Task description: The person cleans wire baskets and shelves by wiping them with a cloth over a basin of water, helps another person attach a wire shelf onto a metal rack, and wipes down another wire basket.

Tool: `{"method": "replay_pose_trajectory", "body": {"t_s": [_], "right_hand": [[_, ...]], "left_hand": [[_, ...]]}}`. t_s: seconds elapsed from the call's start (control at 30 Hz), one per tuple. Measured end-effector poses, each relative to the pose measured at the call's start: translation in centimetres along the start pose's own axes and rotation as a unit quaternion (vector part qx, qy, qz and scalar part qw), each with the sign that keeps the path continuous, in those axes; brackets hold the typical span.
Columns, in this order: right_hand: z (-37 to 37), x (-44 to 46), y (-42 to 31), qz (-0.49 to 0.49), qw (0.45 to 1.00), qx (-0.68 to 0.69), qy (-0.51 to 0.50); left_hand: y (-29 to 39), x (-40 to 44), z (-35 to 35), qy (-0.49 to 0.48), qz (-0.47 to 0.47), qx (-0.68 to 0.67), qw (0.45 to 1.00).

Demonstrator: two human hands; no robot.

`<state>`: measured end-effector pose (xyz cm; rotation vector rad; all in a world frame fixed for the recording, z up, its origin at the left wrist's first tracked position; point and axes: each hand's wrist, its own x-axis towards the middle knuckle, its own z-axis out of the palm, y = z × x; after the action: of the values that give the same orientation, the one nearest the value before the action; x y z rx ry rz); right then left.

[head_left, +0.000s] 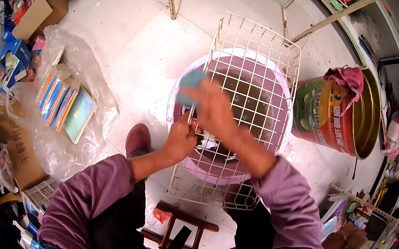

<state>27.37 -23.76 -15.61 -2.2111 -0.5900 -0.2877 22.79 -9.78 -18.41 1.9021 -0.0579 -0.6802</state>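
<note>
We look down on a tiled floor (123, 17), where a person in purple sleeves leans over a white wire basket (264, 27). The basket stands at the centre of the frame, a little right of the middle, lengthwise over a round pink tub (210, 176) of dark liquid (239, 107).

The left hand (181, 140), just below centre, has its grip closed on the basket's left edge. The right hand (216, 107) crosses above it, its grip pinching a blue-green cloth (192, 87) near that same edge. The right hand is blurred, so we cannot tell how each finger sits, or whether the cloth presses on the wire.

We judge the step in hand to be wiping the wires along this side. The next move seems to call for a steady left hold while the cloth works along the edge, then a turn of the basket to bring other wires within reach.

At right we find a large printed bucket (315, 102) with a dark pink rag (346, 84) over its rim. At left, books (79, 114) lie on clear plastic (87, 162). At bottom centre, a wooden stool (196, 221) stands between the person's legs.
</note>
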Motion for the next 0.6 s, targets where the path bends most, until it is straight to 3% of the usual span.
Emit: {"method": "replay_pose_trajectory", "body": {"t_s": [0.03, 0.07, 0.1, 0.17, 0.2, 0.23, 0.3, 0.37, 0.43, 0.5, 0.53, 0.6], "right_hand": [[0.2, -2.1, -1.3, 0.009, 0.996, 0.063, -0.061], [-0.6, -3.2, -2.9, 0.051, 0.987, 0.021, -0.15], [-1.3, -2.9, -3.0, 0.053, 0.987, 0.018, -0.152], [-2.4, -2.3, -2.7, 0.017, 0.992, 0.046, -0.114], [-2.4, -1.7, -1.0, -0.041, 0.995, -0.022, -0.083], [-2.6, -0.6, 0.2, -0.05, 0.995, -0.061, -0.061], [-2.9, 1.5, 2.6, -0.009, 0.993, -0.116, 0.013], [-3.8, 3.2, 4.7, 0.121, 0.986, -0.088, 0.075], [-5.3, 4.3, 6.2, 0.191, 0.949, -0.02, 0.251], [-8.1, 3.5, 7.8, 0.251, 0.901, 0.145, 0.321], [-9.3, 2.9, 8.7, 0.25, 0.901, 0.144, 0.323], [-10.6, 1.6, 10.6, 0.418, 0.864, 0.02, 0.279]], "left_hand": [[-0.1, -0.2, -0.1, -0.035, -0.004, 0.057, 0.998], [-0.7, -0.5, 1.2, 0.048, 0.051, -0.097, 0.993], [-1.3, -0.8, 2.4, 0.114, 0.129, -0.235, 0.957], [-1.9, -0.8, 2.2, 0.08, 0.152, -0.038, 0.984], [-4.0, 0.0, 2.5, 0.002, 0.095, 0.079, 0.992], [-3.7, 0.2, 2.9, 0.003, 0.099, 0.076, 0.992], [-2.7, 0.6, 3.4, 0.1, 0.082, -0.063, 0.99], [-2.2, 0.2, 2.5, 0.084, 0.083, -0.082, 0.99], [-1.4, -0.3, 1.0, 0.055, 0.067, -0.061, 0.994], [-1.2, -0.6, 0.5, 0.094, 0.058, -0.09, 0.99], [-1.4, -0.8, -0.1, 0.092, 0.042, -0.09, 0.991], [-2.0, -1.2, -0.8, 0.102, 0.054, -0.06, 0.992]]}}
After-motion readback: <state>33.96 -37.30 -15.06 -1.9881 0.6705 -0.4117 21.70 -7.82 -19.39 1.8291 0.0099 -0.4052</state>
